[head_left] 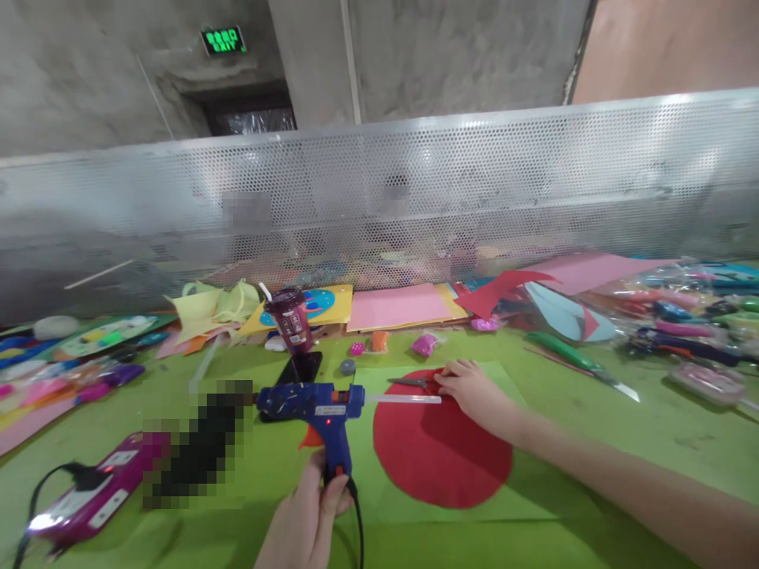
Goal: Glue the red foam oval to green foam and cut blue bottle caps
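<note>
My left hand (pixel 308 510) is closed around the lower handle of a blue hot glue gun (pixel 335 431), where a small red light glows. A clear glue stick (pixel 409 399) juts from the gun's rear, pointing right, and its orange trigger (pixel 311 436) faces left. My right hand (pixel 471 391) has its fingers closed at the handle end of a pair of scissors (pixel 408 382); the dark blades point left. Under both lies a red paper circle (pixel 444 466) on a light green sheet (pixel 537 494). Part of the scissors' handles is hidden by my fingers.
A purple power strip (pixel 115 482) with a cord lies at left. Behind the gun are a phone (pixel 303 366) and a lidded drink cup (pixel 292 322). A green utility knife (pixel 578 359) lies right, blade out. A perforated metal screen (pixel 379 197) borders the table's back.
</note>
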`<state>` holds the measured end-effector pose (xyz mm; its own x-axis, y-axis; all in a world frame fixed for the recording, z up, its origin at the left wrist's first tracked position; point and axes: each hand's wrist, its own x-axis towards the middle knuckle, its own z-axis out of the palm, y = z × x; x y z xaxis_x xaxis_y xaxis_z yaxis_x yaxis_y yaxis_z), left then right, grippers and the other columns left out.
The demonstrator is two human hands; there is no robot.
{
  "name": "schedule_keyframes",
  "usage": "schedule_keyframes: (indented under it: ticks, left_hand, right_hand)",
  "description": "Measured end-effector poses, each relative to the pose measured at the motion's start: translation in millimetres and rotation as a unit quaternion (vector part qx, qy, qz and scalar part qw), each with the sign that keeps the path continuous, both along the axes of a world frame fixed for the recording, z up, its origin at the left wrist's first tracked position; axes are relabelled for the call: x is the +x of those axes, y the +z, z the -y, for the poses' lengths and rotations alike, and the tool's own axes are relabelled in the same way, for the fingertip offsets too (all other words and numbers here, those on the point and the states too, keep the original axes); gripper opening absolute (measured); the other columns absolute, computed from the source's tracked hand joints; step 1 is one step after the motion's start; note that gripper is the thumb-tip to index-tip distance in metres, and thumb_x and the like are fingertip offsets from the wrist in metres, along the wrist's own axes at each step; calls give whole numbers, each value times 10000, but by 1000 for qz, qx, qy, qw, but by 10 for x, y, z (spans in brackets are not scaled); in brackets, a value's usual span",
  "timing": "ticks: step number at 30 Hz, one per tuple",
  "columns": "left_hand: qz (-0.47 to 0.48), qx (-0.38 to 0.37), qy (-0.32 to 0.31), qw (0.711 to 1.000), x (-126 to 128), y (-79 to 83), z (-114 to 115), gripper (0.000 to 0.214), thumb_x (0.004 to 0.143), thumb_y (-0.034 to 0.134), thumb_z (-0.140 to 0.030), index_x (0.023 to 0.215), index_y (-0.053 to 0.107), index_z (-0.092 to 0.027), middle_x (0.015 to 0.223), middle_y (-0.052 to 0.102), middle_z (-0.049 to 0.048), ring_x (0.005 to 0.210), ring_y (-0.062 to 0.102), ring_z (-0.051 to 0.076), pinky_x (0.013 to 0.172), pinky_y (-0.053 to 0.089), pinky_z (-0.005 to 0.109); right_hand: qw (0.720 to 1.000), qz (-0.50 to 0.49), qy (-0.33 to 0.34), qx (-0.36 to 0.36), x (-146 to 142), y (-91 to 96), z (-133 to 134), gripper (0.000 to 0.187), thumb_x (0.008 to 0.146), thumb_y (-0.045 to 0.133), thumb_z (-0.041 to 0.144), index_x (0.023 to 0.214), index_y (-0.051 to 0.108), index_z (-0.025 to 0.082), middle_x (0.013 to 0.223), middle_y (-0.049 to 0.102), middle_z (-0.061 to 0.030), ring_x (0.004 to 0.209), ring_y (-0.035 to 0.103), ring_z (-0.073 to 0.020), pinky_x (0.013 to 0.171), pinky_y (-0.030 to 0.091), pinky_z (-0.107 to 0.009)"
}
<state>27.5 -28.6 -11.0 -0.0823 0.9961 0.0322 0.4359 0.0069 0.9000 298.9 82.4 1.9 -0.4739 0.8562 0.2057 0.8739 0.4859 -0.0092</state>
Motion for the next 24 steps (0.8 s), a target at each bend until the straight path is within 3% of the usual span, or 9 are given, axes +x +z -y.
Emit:
schedule_keyframes:
  ticks: [7,15,20,24]
  left_hand:
    - [-12,1,-7,1000,-21,-22,-7,428,866,290,-541,1032,489,-200,849,718,135,739,699,294,372,491,280]
    - [-29,12,-33,999,-70,-37,-48,397,859,326,-520,1067,452,-207,972,696,134,803,693,290,418,505,272]
    - [-21,10,-53,998,-79,-36,-58,395,874,319,-499,1066,451,-180,942,695,155,813,689,304,451,521,304]
    - [-15,18,-41,999,-56,-6,-45,384,880,320,-491,1059,449,-177,927,697,152,804,690,300,482,529,311]
  right_hand:
    - [1000,-5,7,-28,42,0,-96,216,892,520,327,1047,579,188,1131,564,-61,992,545,-196,863,442,-428]
    - [999,27,-1,-27,43,177,-41,231,889,529,319,1066,572,177,1130,567,-62,1004,547,-204,873,439,-445]
    - [1000,5,-1,-13,123,254,227,222,894,524,307,1067,574,178,1098,581,-56,987,556,-200,865,445,-442]
    - [999,-11,31,-8,78,184,564,201,893,527,284,1058,589,188,1047,604,-43,987,555,-195,886,425,-443]
